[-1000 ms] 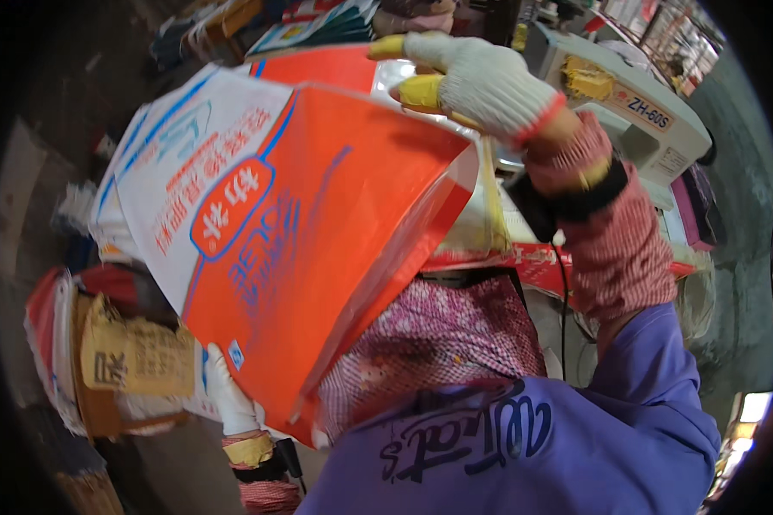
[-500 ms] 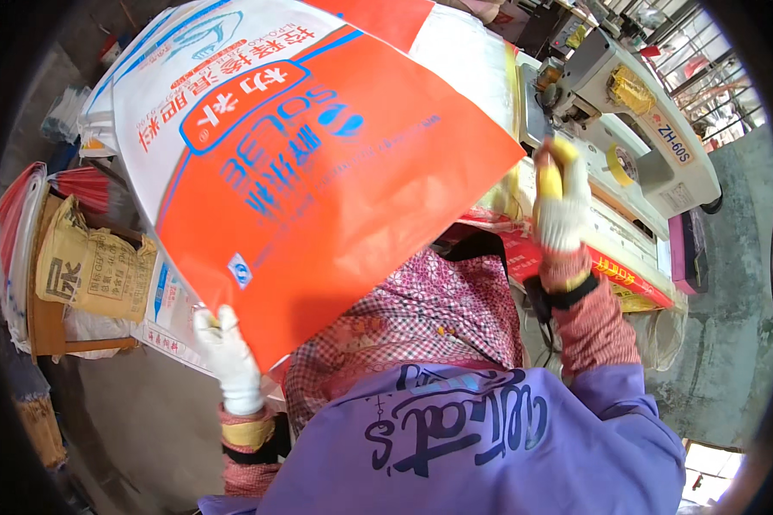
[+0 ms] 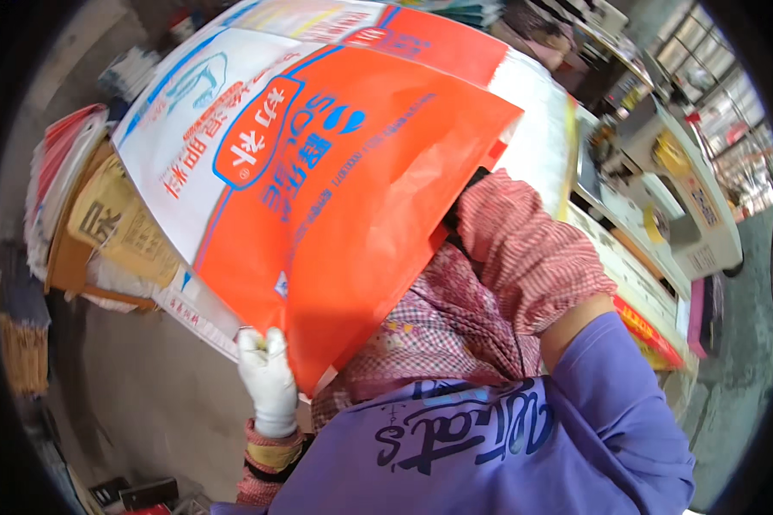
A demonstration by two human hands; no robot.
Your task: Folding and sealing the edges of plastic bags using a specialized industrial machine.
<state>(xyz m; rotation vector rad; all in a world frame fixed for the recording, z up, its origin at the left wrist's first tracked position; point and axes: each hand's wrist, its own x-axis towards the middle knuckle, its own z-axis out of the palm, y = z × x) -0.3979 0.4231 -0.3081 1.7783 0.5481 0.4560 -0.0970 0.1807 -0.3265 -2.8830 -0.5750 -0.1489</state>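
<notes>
A large woven sack [image 3: 335, 197], orange and white with blue print, fills the middle of the view and lies flat over my lap. My left hand [image 3: 268, 378], in a white glove, grips the sack's near lower edge. My right arm, in a red checked sleeve [image 3: 524, 249], reaches under the sack's right side, and the right hand itself is hidden behind the sack. I wear a purple top and a checked apron.
A beige industrial sewing machine [image 3: 678, 197] stands on a table at the right. Stacks of folded sacks [image 3: 103, 215], brown and white, lie on a low stand at the left. Bare concrete floor [image 3: 146, 386] shows below them.
The sack has swung down and leftward across my lap. My left hand moved up along its lower edge; my right hand, visible at the sack's right edge before, is now hidden under it.
</notes>
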